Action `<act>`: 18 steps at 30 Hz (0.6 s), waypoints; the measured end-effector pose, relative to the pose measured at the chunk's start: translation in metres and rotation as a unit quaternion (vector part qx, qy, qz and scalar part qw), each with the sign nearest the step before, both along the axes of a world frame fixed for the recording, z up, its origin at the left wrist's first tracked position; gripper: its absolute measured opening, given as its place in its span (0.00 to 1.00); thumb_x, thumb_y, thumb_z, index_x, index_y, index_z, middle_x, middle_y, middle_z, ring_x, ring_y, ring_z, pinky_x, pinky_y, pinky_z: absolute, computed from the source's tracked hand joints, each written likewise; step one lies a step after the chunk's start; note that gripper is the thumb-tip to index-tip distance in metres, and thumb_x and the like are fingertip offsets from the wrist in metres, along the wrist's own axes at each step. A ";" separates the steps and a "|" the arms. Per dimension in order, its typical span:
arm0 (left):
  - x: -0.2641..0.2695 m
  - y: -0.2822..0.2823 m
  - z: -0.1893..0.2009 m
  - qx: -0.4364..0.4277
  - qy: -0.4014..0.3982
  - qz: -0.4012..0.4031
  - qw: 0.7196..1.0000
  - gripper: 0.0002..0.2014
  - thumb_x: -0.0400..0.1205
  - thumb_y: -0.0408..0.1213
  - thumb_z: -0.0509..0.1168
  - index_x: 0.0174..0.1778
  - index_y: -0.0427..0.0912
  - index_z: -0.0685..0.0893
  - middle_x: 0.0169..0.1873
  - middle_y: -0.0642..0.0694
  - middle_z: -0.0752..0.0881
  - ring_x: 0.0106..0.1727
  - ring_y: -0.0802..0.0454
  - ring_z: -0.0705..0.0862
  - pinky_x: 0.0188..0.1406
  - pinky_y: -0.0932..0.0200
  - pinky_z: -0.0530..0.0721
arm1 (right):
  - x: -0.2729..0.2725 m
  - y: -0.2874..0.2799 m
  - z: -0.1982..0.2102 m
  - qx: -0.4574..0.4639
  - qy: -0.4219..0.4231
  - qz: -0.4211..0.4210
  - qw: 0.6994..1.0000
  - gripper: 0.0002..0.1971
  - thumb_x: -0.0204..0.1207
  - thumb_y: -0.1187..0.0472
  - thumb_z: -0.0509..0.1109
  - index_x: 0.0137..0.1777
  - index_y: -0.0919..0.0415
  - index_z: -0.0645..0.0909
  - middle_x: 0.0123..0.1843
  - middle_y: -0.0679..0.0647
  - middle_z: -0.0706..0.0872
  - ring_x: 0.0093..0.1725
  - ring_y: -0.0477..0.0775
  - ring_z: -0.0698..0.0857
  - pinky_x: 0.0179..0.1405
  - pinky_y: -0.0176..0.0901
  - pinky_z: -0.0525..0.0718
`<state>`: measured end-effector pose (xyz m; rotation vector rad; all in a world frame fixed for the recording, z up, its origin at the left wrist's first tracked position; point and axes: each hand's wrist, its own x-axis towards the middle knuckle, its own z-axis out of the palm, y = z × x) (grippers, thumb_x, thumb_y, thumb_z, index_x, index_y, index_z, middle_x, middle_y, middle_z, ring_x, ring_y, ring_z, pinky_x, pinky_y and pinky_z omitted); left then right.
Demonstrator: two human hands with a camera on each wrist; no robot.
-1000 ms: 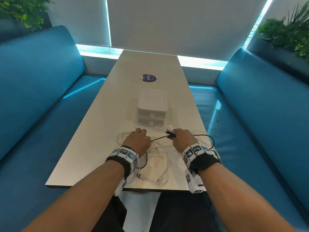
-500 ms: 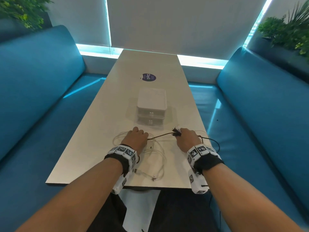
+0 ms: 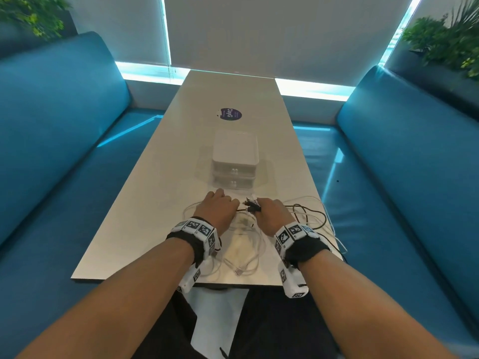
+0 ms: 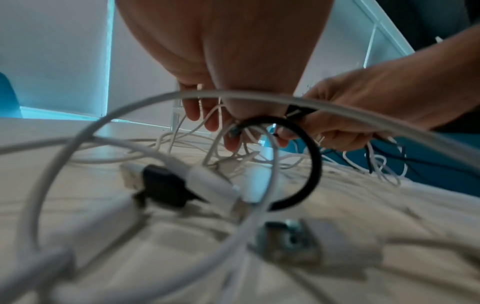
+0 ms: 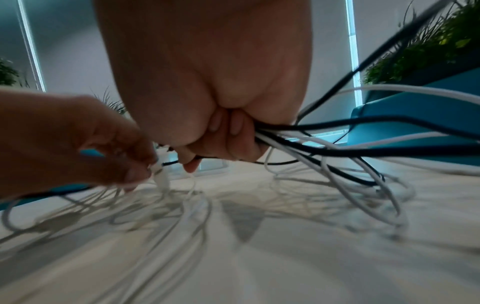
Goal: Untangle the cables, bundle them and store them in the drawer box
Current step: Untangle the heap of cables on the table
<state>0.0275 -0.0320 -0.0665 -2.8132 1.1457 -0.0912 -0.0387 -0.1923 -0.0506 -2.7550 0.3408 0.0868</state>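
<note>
Gripping a whole fistful of cables, the right hand (image 3: 270, 213) has its fingers curled tight around black and white cords, with the plug ends (image 3: 252, 205) poking out of the fist toward the left hand (image 3: 216, 210). From the right wrist view you can see the cords fanning out of that fist (image 5: 233, 142) and sagging down onto the table (image 5: 259, 257). The left hand is right beside it, fingertips (image 5: 135, 174) pinching a white connector (image 5: 159, 176) at the edge of the pile, so both hands are closed on something, nearly touching each other.

The cables (image 3: 243, 244) are still a loose mess of white loops on the table (image 3: 145, 208), lying between the two wrists and spilling out to the right of the right hand, where a black cable (image 3: 309, 216) loops around near the table edge. In the left wrist view a black loop (image 4: 310, 164) hangs off the hands and a black plug (image 4: 163, 187) lies on the tabletop among blurry white cords.

The drawer box (image 3: 235, 160) sits just past the hands, further up the table, both drawers closed. Past the drawer box there's a round dark sticker (image 3: 230, 114). Blue benches (image 3: 64, 130) run along both sides of the table.
</note>
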 end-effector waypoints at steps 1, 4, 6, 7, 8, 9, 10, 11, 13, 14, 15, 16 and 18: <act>0.002 0.004 -0.001 0.016 0.006 0.005 1.000 0.08 0.86 0.35 0.57 0.57 0.45 0.80 0.54 0.45 0.86 0.63 0.41 0.74 0.60 0.47 0.70 | -0.001 -0.005 0.002 -0.010 -0.004 -0.007 1.000 0.12 0.84 0.55 0.63 0.61 0.58 0.81 0.55 0.64 0.86 0.54 0.67 0.85 0.50 0.51 0.82; 0.008 0.021 0.001 0.045 0.016 0.028 0.998 0.11 0.87 0.39 0.55 0.58 0.44 0.82 0.56 0.45 0.85 0.65 0.41 0.74 0.63 0.46 0.71 | -0.003 -0.025 0.008 -0.029 -0.021 -0.067 0.997 0.12 0.84 0.56 0.61 0.62 0.57 0.81 0.55 0.63 0.86 0.53 0.66 0.86 0.49 0.52 0.83; 0.011 0.025 0.003 0.045 0.022 0.031 0.998 0.13 0.88 0.39 0.55 0.59 0.44 0.84 0.57 0.45 0.85 0.66 0.41 0.74 0.62 0.48 0.71 | -0.004 -0.034 0.008 -0.037 -0.016 -0.094 0.995 0.12 0.83 0.57 0.61 0.62 0.56 0.81 0.55 0.62 0.86 0.53 0.66 0.86 0.47 0.51 0.82; 0.011 0.025 0.004 0.044 0.027 0.030 0.998 0.13 0.88 0.39 0.55 0.59 0.44 0.84 0.57 0.45 0.85 0.66 0.41 0.74 0.61 0.48 0.72 | -0.004 -0.035 0.007 -0.035 -0.011 -0.100 0.994 0.12 0.83 0.57 0.61 0.62 0.56 0.81 0.55 0.62 0.86 0.53 0.66 0.86 0.47 0.50 0.81; 0.010 0.023 0.004 0.044 0.031 0.029 0.998 0.13 0.88 0.39 0.56 0.58 0.44 0.85 0.56 0.45 0.85 0.66 0.41 0.74 0.61 0.48 0.72 | -0.004 -0.032 0.006 -0.030 -0.007 -0.102 0.994 0.12 0.83 0.56 0.60 0.62 0.56 0.81 0.55 0.62 0.85 0.53 0.66 0.86 0.47 0.50 0.81; 0.009 0.020 0.004 0.045 0.031 0.029 0.998 0.12 0.88 0.38 0.56 0.58 0.44 0.85 0.56 0.45 0.85 0.65 0.41 0.74 0.60 0.49 0.72 | -0.004 -0.028 0.006 -0.024 -0.007 -0.100 0.995 0.12 0.84 0.56 0.60 0.62 0.56 0.81 0.55 0.62 0.85 0.53 0.65 0.86 0.48 0.51 0.82; 0.008 0.018 0.004 0.044 0.029 0.029 0.998 0.12 0.87 0.37 0.57 0.57 0.45 0.86 0.55 0.45 0.85 0.65 0.41 0.74 0.60 0.49 0.72 | -0.003 -0.023 0.005 -0.018 -0.010 -0.093 0.996 0.13 0.84 0.55 0.59 0.61 0.57 0.80 0.55 0.62 0.85 0.53 0.65 0.85 0.49 0.52 0.83; 0.007 0.016 0.002 0.043 0.026 0.028 0.998 0.12 0.87 0.36 0.57 0.57 0.45 0.86 0.55 0.45 0.84 0.64 0.41 0.74 0.59 0.49 0.72 | -0.003 -0.018 0.004 -0.015 -0.015 -0.078 0.997 0.13 0.84 0.54 0.59 0.61 0.58 0.80 0.55 0.62 0.85 0.52 0.66 0.85 0.49 0.53 0.84; 0.004 0.012 0.001 0.042 0.025 0.025 0.998 0.11 0.86 0.36 0.58 0.56 0.46 0.85 0.54 0.46 0.84 0.63 0.41 0.74 0.58 0.49 0.71 | -0.002 -0.008 0.002 -0.014 -0.021 -0.033 0.999 0.12 0.85 0.55 0.59 0.60 0.60 0.79 0.55 0.63 0.86 0.53 0.67 0.85 0.48 0.53 0.83; 0.002 0.009 0.001 0.039 0.026 0.023 0.999 0.11 0.86 0.36 0.58 0.56 0.46 0.85 0.53 0.46 0.84 0.63 0.41 0.74 0.58 0.48 0.70 | -0.001 -0.003 0.000 -0.016 -0.020 -0.007 1.000 0.12 0.85 0.56 0.60 0.60 0.61 0.79 0.55 0.63 0.86 0.55 0.67 0.84 0.49 0.53 0.82; 0.001 0.006 0.002 0.031 0.025 0.021 0.999 0.11 0.87 0.37 0.57 0.56 0.46 0.85 0.53 0.46 0.84 0.63 0.41 0.74 0.58 0.48 0.71 | -0.001 0.001 -0.001 -0.018 -0.016 0.016 1.000 0.11 0.84 0.56 0.60 0.60 0.61 0.79 0.56 0.63 0.86 0.56 0.67 0.83 0.50 0.53 0.81; 0.000 0.003 0.003 0.018 0.022 0.018 0.999 0.11 0.87 0.38 0.57 0.55 0.46 0.85 0.52 0.46 0.84 0.62 0.41 0.74 0.58 0.48 0.71 | 0.000 0.004 -0.003 -0.020 -0.011 0.034 0.999 0.11 0.84 0.57 0.61 0.59 0.61 0.79 0.57 0.62 0.86 0.57 0.66 0.83 0.51 0.53 0.81; -0.003 -0.002 0.006 -0.015 0.019 0.013 1.000 0.11 0.88 0.40 0.56 0.56 0.46 0.84 0.51 0.46 0.84 0.61 0.41 0.75 0.58 0.47 0.72 | 0.001 0.007 -0.005 -0.020 -0.004 0.045 0.999 0.10 0.83 0.58 0.61 0.58 0.61 0.81 0.57 0.61 0.87 0.57 0.65 0.83 0.51 0.51 0.80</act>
